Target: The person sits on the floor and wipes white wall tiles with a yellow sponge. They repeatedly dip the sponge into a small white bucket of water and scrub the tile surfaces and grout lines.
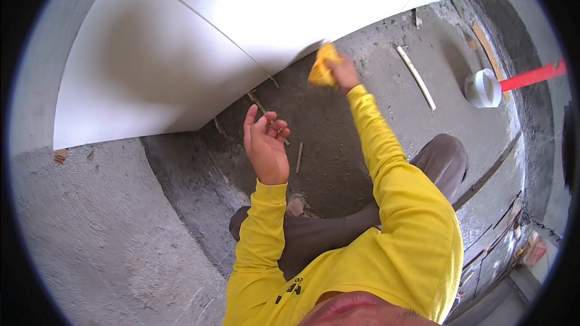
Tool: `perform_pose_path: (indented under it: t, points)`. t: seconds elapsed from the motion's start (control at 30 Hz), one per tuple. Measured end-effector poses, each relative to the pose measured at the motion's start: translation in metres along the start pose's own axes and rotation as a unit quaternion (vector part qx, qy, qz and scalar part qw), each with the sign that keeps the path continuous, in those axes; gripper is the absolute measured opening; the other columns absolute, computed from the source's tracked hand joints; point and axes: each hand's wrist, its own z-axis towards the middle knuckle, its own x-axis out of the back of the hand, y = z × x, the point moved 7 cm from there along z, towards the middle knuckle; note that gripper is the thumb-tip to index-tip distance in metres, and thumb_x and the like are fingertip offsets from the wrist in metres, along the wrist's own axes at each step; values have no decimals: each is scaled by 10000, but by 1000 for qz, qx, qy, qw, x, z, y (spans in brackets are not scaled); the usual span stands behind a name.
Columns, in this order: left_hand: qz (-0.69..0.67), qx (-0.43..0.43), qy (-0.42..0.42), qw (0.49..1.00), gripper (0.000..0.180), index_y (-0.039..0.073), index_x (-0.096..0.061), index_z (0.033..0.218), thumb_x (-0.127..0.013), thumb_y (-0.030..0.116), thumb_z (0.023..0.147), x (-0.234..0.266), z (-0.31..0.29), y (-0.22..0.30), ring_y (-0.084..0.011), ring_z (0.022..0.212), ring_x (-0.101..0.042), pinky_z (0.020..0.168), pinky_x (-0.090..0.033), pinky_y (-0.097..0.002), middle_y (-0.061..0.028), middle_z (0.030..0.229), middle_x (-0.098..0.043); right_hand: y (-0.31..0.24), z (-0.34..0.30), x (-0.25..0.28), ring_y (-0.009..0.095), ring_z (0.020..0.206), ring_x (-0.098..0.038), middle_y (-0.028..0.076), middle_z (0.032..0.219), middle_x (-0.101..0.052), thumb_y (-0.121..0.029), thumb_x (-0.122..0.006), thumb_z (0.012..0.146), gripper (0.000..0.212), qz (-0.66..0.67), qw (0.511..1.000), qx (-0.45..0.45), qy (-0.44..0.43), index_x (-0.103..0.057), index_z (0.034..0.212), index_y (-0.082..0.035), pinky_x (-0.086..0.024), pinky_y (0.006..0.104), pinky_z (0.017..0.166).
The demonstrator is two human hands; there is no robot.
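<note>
White, smooth wall tiles [151, 66] reach from the left across the top, and beneath their bottom edge the left hand [269, 154] is raised, loosely open with fingers part-curled and holding nothing. Next comes a bright yellow cloth [322, 67], crumpled and creased, gripped by the closed right hand [345, 74] just beside that bottom edge, though I cannot tell whether it touches the tile. Past a pale, slender strip [417, 78] on the grey concrete floor [447, 124] is a round white tub [483, 89], its contents indistinct, then a red bar [534, 75].
</note>
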Motion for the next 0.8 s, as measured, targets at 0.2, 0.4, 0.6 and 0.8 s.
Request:
perform_pose_path:
  t: [0.2, 0.4, 0.6, 0.8]
  points:
    - [-29, 15, -38, 999, 442, 83, -455, 1322, -571, 201, 913, -8, 1, -3, -180, 846, -581, 757, -480, -344, -53, 997, -592, -71, 26, 84, 288, 949, -671, 161, 1113, -641, -49, -688, 812, 529, -86, 956, 107, 261, -477, 1290, 32, -574, 404, 815]
    - [45, 56, -39, 997, 418, 61, -488, 1298, -595, 190, 914, 4, 23, -18, -157, 847, -594, 717, -483, -312, -42, 1007, -599, -58, -19, 53, 296, 1043, -635, 144, 1175, -596, -103, -717, 835, 534, 144, 988, 1, 54, -450, 1288, -14, -575, 479, 810]
    - [261, -10, -80, 962, 537, 25, -500, 1342, -675, 265, 894, -29, 35, -48, -132, 880, -605, 732, -496, -287, -68, 1083, -614, -96, -62, -10, 248, 1062, -625, 120, 1194, -582, -110, -751, 844, 586, 181, 975, 86, -94, -431, 1327, -22, -554, 433, 882]
    - [295, -98, -51, 949, 505, -9, -554, 1262, -660, 340, 913, -32, 45, -47, -194, 980, -592, 867, -461, -312, -125, 1107, -632, -114, -104, -76, 153, 986, -626, 88, 1075, -654, -163, -744, 868, 388, 68, 970, 110, -207, -575, 1173, 8, -526, 303, 849]
